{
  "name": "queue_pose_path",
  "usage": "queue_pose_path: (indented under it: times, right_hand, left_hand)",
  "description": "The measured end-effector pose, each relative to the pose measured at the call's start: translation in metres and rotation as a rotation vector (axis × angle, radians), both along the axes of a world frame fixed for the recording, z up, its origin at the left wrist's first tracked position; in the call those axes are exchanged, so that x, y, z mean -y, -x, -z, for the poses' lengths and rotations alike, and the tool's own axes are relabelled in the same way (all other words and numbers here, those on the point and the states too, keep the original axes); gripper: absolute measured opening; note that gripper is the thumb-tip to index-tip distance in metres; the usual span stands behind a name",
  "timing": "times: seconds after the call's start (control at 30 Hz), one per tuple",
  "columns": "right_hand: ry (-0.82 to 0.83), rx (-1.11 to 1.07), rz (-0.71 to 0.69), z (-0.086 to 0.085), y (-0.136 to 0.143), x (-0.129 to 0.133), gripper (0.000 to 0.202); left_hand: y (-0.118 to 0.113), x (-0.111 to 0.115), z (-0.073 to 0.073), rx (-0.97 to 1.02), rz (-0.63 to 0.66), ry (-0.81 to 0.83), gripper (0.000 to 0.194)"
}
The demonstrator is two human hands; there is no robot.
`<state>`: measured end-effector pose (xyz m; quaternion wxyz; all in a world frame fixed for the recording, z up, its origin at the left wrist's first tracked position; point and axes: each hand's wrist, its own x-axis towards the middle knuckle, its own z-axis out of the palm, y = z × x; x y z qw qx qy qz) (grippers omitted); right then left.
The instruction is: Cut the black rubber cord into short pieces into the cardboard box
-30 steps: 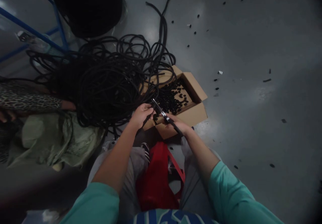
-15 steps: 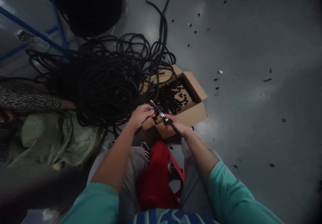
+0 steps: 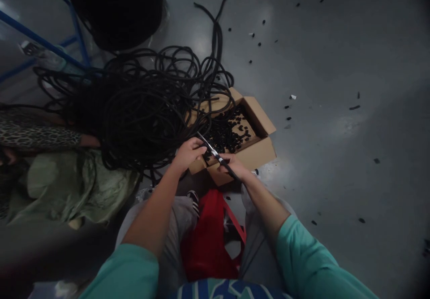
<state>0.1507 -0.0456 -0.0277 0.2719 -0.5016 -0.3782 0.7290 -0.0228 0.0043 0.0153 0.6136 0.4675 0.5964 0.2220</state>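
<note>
My right hand (image 3: 233,165) is closed around the dark handles of a pair of scissors (image 3: 217,155), whose silver blades point up and left. Beside the blades, my left hand (image 3: 191,152) is pinched over a black cord, mostly hidden by the fingers. Both hands are above the near edge of an open cardboard box (image 3: 257,155). Many short black cut pieces (image 3: 231,133) lie inside it. A large tangle of black cord (image 3: 141,106) spreads left of the box, with some strands crossing its rim.
A large black coil (image 3: 116,10) stands behind the tangle, near a blue metal frame (image 3: 36,32). At left are another person's patterned sleeve (image 3: 36,133) and a greenish sheet (image 3: 67,182). A red bag (image 3: 204,241) lies between my legs. Black scraps dot the grey floor (image 3: 322,155).
The scissor blades were apart earlier and now look closed together. Both hands stay in nearly the same place over the box edge.
</note>
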Motion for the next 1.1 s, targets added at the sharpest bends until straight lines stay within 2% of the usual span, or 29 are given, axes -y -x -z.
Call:
queue_pose_path:
  times: [0.13, 0.3, 0.5, 0.67, 0.9, 1.1]
  right_hand:
    - [0.044, -0.054, -0.039, 0.0, 0.0, 0.001, 0.046]
    - [-0.062, -0.083, -0.024, -0.001, 0.0, 0.001, 0.053]
    - [-0.081, -0.045, -0.012, 0.0, 0.001, -0.001, 0.048]
    - [-0.032, -0.024, 0.001, -0.001, 0.001, 0.0, 0.044]
    - [0.053, -0.004, 0.029, -0.003, 0.002, 0.0, 0.046]
    - [0.105, -0.001, 0.047, -0.005, 0.002, 0.001, 0.046]
  left_hand:
    - [0.0, -0.001, -0.001, -0.035, 0.017, -0.012, 0.018]
    - [-0.003, 0.001, -0.008, -0.011, 0.064, 0.04, 0.014]
    - [-0.007, 0.002, -0.013, 0.159, -0.054, 0.18, 0.023]
    - [-0.006, 0.0, -0.01, 0.236, -0.12, 0.251, 0.027]
    - [-0.004, 0.0, 0.0, 0.261, -0.171, 0.289, 0.023]
    - [-0.003, -0.001, -0.003, 0.198, -0.186, 0.3, 0.024]
